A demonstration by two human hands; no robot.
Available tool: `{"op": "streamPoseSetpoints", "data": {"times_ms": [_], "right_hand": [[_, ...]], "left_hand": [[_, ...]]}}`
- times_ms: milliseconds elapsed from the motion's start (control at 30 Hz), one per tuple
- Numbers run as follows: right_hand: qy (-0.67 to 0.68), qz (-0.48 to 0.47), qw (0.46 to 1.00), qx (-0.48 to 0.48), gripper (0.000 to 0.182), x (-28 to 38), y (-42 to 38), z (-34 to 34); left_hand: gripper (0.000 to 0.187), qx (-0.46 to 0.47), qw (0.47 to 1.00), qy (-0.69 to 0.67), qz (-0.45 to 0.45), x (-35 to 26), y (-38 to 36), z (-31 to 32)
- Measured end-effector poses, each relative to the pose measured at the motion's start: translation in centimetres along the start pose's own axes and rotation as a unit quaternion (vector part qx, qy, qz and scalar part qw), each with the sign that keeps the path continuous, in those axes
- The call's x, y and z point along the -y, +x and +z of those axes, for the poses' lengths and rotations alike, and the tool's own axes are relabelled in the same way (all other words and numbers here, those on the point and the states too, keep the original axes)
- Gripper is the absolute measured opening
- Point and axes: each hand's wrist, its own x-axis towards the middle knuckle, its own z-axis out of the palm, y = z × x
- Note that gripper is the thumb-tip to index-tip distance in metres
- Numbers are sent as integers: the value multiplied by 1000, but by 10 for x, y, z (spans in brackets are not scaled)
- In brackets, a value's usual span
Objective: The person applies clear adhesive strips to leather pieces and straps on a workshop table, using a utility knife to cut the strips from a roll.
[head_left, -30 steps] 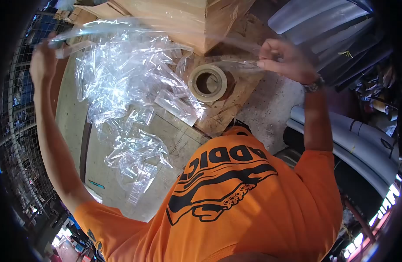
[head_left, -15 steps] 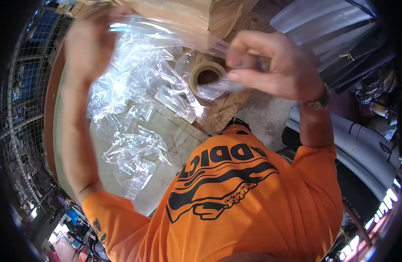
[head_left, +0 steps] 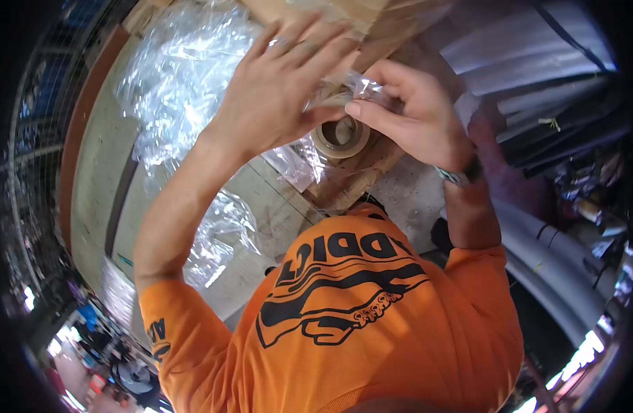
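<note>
My left hand [head_left: 272,93], slightly blurred, has its fingers spread above the crumpled clear plastic, with its thumb reaching toward my right fingertips. Thumb and fingers of my right hand [head_left: 423,113] pinch a bunched piece of clear film [head_left: 369,88]. Just below both hands lies a tape roll [head_left: 361,142] with a hollow core, partly covered by my left thumb. To the left spreads a shiny heap of clear plastic [head_left: 175,79]. Another crumpled clear piece [head_left: 223,224] rests nearer my body.
A brown cardboard box [head_left: 392,17] stands beyond my hands. Grey rolled sheets [head_left: 530,51] lie at the upper right, and more long rolls [head_left: 557,275] at the lower right. A wire mesh [head_left: 27,151] runs along the left side.
My left hand has come right and down, close to my right hand, and its fingers are now spread. The film that stretched between my hands is now bunched at my right fingers.
</note>
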Motion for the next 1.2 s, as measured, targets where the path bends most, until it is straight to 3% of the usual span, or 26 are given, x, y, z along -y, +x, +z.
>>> {"op": "streamPoseSetpoints", "data": {"times_ms": [100,167,267,300,333,367,400,467,500,533,567,633,700,767,800,833,867,900,933,1000,1033,1067,1100,1133,1200], "right_hand": [[-23,-79,996,17,17,44,-10,-11],[-35,-102,994,18,16,40,-18,-33],[-29,-14,998,56,15,-14,-26,-65],[-13,50,998,45,16,-43,-30,-73],[5,113,993,35,16,-68,-33,-73],[-17,117,993,16,17,-82,-37,-61],[-39,120,992,-10,18,-93,-39,-46],[-60,103,992,-43,19,-91,-27,-30],[-57,97,993,-35,19,-78,-22,-18],[-56,88,994,-23,20,-63,-16,-9],[-42,72,996,-24,20,-42,-9,-3],[-13,33,999,-20,20,7,-1,3],[-49,-22,998,14,18,35,-7,-10],[-74,-49,995,49,16,32,-17,-29],[-83,-56,992,70,16,20,-19,-45],[-92,-63,990,92,15,7,-22,-60],[-74,-39,992,89,13,-8,-26,-69],[-47,35,996,72,14,-41,-31,-79],[-13,109,992,55,14,-73,-37,-80],[-84,144,986,18,14,-98,-33,-52],[-120,160,980,-3,15,-99,-27,-40],[-122,105,987,-20,15,-92,-19,-29],[-122,55,990,-35,15,-80,-11,-16],[-121,10,992,-46,15,-67,-9,-5],[-52,8,998,-29,14,-25,-1,10]], "left_hand": [[51,-8,993,116,18,61,-1,-38],[45,-63,992,87,-60,108,-6,-81],[39,-147,960,179,-158,225,-38,-125],[37,-110,933,248,-235,268,-57,-119],[42,60,897,285,-333,304,-82,-103],[46,248,830,317,-386,339,-106,-88],[51,294,797,361,-385,296,-119,-65],[85,365,809,270,-373,228,-95,-30],[102,197,958,137,-157,210,-102,-7],[108,184,970,-42,-153,143,-69,0],[98,83,995,-37,-52,80,-42,7],[85,16,998,-62,4,7,-10,8],[66,78,997,-2,-29,15,-1,-23],[34,19,995,-25,-98,52,5,-58],[23,-34,967,-155,-199,75,7,-80],[24,-115,855,-365,-349,75,18,-99],[42,-54,990,-70,-107,182,-27,-116],[43,-154,976,-106,-114,256,-46,-113],[42,43,937,198,-284,302,-66,-135],[44,201,832,382,-350,322,-109,-69],[56,291,755,510,-291,318,-141,-40],[71,340,782,414,-319,231,-88,-45],[83,248,907,239,-244,224,-90,-23],[96,149,976,63,-146,159,-63,-14],[90,71,988,-80,-111,34,-20,1]]}}
